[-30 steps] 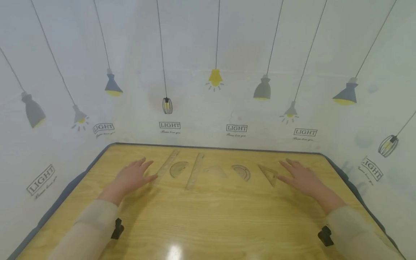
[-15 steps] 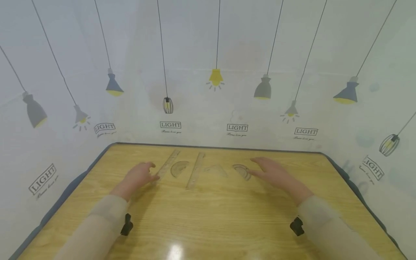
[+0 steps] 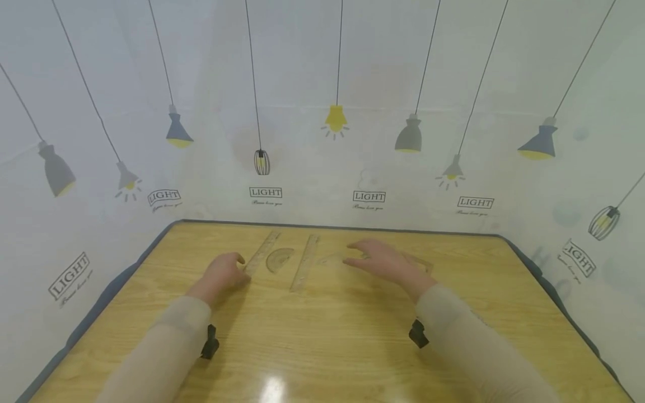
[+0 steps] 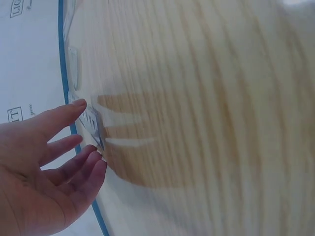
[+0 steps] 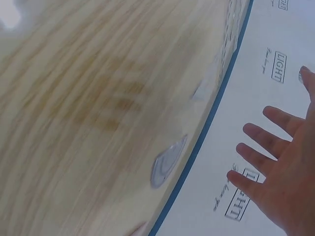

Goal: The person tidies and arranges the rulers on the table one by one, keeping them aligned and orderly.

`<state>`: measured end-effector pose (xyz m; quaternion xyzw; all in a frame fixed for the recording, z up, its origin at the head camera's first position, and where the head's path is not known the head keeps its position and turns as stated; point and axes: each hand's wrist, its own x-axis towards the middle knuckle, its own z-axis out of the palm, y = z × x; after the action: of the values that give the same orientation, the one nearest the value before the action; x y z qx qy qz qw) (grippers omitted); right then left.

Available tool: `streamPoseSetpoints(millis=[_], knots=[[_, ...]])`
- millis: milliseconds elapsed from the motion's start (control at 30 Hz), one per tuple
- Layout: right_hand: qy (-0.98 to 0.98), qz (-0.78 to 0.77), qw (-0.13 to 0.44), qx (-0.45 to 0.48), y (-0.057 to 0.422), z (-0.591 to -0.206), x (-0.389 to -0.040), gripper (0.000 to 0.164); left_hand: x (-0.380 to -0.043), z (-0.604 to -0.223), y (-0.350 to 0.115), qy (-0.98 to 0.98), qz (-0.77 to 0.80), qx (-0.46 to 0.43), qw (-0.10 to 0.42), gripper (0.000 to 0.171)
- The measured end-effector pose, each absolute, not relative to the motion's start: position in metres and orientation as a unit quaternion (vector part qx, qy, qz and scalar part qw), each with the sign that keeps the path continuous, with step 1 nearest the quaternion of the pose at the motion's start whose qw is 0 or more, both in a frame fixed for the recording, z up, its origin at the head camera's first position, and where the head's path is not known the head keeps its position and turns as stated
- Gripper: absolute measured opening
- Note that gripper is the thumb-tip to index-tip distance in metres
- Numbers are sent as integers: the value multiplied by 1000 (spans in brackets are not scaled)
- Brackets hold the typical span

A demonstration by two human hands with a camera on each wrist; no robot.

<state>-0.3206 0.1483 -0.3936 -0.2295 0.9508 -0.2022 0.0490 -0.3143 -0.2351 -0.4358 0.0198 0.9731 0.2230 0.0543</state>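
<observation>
In the head view my left hand (image 3: 221, 275) is at the near end of a clear ruler (image 3: 265, 248), fingers bent loosely. The left wrist view has its thumb and fingers apart, fingertips right at the ruler's end (image 4: 92, 123). My right hand (image 3: 380, 261) hovers with fingers spread beside a faint clear set square (image 3: 330, 259). Behind that hand a protractor (image 5: 168, 164) is mostly hidden in the head view, but it shows in the right wrist view. A second set square (image 3: 424, 264) peeks out past the wrist. Between the hands lie another protractor (image 3: 280, 260) and a second clear ruler (image 3: 305, 262).
All the drawing tools lie in a row across the far half of the wooden table (image 3: 302, 336). Blue edging (image 3: 237, 224) runs along its back, against a white wall covering (image 3: 302, 190) printed with lamps. Black camera mounts hang at both wrists.
My right hand has swept left, from the right-hand set square past the protractor to the middle set square. My left hand has shifted slightly right, its fingers bending more beside the ruler.
</observation>
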Motion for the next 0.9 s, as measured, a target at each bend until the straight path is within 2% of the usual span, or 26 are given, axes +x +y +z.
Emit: streamPoseSetpoints(millis=[300,767,900], knots=[[947,-195,69,-246,101,-400,-337,59,-319,-434,-227,974,220,7,52,46],[938,-199,93,-266,49,-417,-355,57,-318,-430,-222,983,179,0,42,16],[934,-220,93,-265,39,-425,-358,53,-319,-431,-220,983,179,-9,41,13]])
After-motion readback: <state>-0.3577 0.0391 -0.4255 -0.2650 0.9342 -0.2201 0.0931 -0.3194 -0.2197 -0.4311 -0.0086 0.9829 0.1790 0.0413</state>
